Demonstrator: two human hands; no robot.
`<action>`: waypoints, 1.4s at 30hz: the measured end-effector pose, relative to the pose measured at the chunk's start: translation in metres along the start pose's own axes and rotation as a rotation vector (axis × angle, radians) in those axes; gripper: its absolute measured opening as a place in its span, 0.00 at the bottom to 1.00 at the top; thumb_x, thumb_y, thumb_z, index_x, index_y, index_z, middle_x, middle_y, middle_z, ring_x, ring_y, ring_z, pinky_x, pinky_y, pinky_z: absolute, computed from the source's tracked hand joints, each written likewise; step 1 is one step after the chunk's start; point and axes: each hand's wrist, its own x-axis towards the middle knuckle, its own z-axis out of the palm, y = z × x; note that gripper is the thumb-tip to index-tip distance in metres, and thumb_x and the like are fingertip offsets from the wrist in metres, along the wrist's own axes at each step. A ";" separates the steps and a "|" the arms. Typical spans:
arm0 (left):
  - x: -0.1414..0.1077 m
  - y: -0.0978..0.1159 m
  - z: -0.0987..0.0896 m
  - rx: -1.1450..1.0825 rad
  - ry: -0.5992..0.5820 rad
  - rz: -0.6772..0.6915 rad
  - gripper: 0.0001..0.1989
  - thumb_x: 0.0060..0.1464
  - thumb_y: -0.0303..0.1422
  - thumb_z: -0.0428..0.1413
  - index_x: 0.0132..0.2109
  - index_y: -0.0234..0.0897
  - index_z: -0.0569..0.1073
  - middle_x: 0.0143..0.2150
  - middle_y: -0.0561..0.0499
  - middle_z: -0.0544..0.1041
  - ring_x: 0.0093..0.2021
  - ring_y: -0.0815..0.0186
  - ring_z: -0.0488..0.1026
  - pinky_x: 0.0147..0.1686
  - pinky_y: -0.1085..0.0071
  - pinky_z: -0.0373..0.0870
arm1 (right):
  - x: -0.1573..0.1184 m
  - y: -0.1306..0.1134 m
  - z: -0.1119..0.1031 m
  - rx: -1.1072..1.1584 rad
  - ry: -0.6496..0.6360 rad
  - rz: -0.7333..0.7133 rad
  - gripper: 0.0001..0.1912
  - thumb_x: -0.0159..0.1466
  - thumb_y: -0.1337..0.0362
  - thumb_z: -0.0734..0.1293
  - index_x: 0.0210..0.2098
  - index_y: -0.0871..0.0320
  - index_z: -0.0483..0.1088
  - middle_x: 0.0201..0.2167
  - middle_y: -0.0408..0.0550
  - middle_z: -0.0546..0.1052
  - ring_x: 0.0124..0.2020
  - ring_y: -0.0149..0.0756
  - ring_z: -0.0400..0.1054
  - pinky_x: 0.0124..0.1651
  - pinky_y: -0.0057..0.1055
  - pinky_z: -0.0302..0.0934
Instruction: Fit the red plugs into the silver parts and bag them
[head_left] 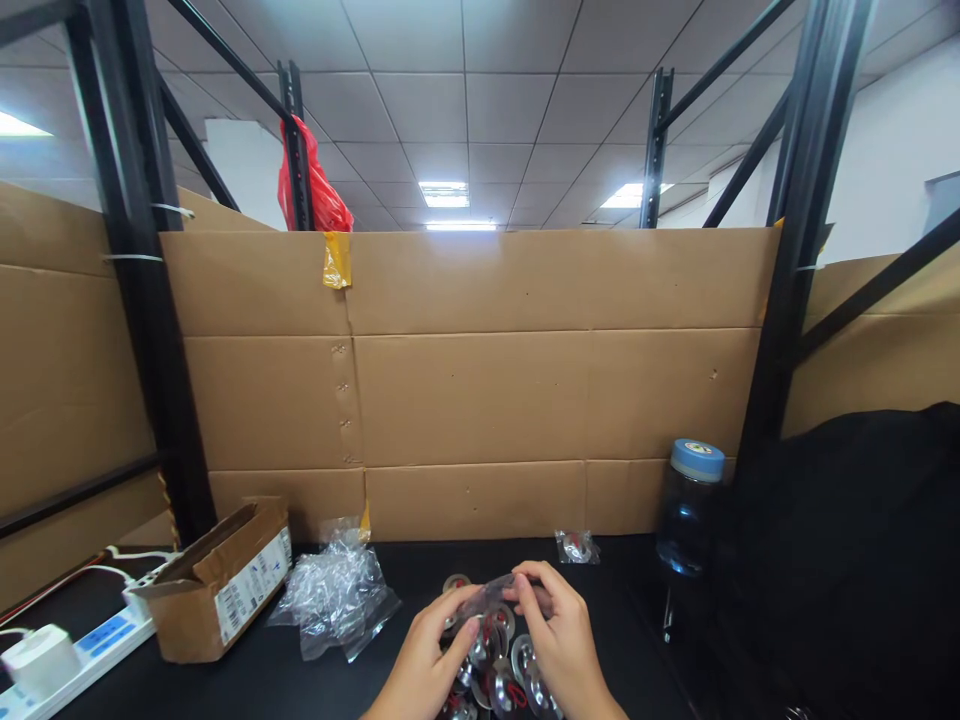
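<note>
Both hands are at the bottom middle of the head view, over a black table. My left hand (437,645) pinches the left end of a small clear plastic bag (491,597). On the bag's right end, my right hand (553,625) has its thumb and fingers closed. What the bag holds is too small to tell. Beneath and between the hands lies a pile of round metallic parts (501,688) with bits of red, some partly hidden by the hands.
Crumpled clear bags (341,590) and an open cardboard box (225,580) lie left, beside a power strip (97,655). One small packet (577,547) sits at the back. A blue-capped bottle (686,515) and black cloth (855,570) stand right. Cardboard panels (472,400) close off the back.
</note>
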 end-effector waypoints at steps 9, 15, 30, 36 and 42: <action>0.000 0.012 -0.008 0.026 0.070 0.073 0.16 0.66 0.42 0.52 0.54 0.46 0.78 0.55 0.47 0.79 0.56 0.59 0.75 0.59 0.65 0.69 | -0.005 -0.007 0.005 -0.055 -0.107 -0.156 0.10 0.72 0.59 0.61 0.41 0.55 0.73 0.37 0.48 0.75 0.38 0.36 0.74 0.43 0.28 0.69; 0.002 0.011 -0.021 -0.038 0.134 0.079 0.18 0.66 0.41 0.51 0.58 0.40 0.72 0.44 0.46 0.81 0.41 0.62 0.80 0.44 0.71 0.76 | 0.007 0.002 -0.011 -0.314 -0.208 -0.157 0.11 0.69 0.61 0.62 0.50 0.53 0.70 0.48 0.51 0.74 0.49 0.40 0.71 0.49 0.32 0.67; 0.015 -0.073 -0.138 0.585 0.631 -0.317 0.24 0.57 0.33 0.50 0.60 0.35 0.61 0.40 0.47 0.78 0.38 0.57 0.78 0.42 0.63 0.72 | 0.028 0.091 -0.060 -1.182 -0.257 0.297 0.29 0.66 0.59 0.57 0.66 0.47 0.62 0.72 0.48 0.57 0.71 0.51 0.51 0.63 0.56 0.52; 0.011 -0.058 -0.128 1.011 0.693 -0.420 0.22 0.60 0.31 0.49 0.61 0.32 0.63 0.55 0.36 0.71 0.52 0.47 0.70 0.45 0.55 0.68 | 0.033 0.098 -0.058 -1.245 -0.153 0.255 0.31 0.64 0.59 0.59 0.66 0.50 0.62 0.71 0.53 0.58 0.70 0.53 0.52 0.60 0.53 0.55; 0.015 -0.037 -0.120 1.004 0.719 -0.330 0.21 0.60 0.31 0.50 0.60 0.35 0.64 0.57 0.39 0.69 0.54 0.49 0.67 0.47 0.57 0.66 | 0.036 0.098 -0.062 -1.247 -0.196 0.271 0.27 0.65 0.60 0.57 0.64 0.50 0.65 0.70 0.52 0.59 0.68 0.52 0.55 0.58 0.53 0.57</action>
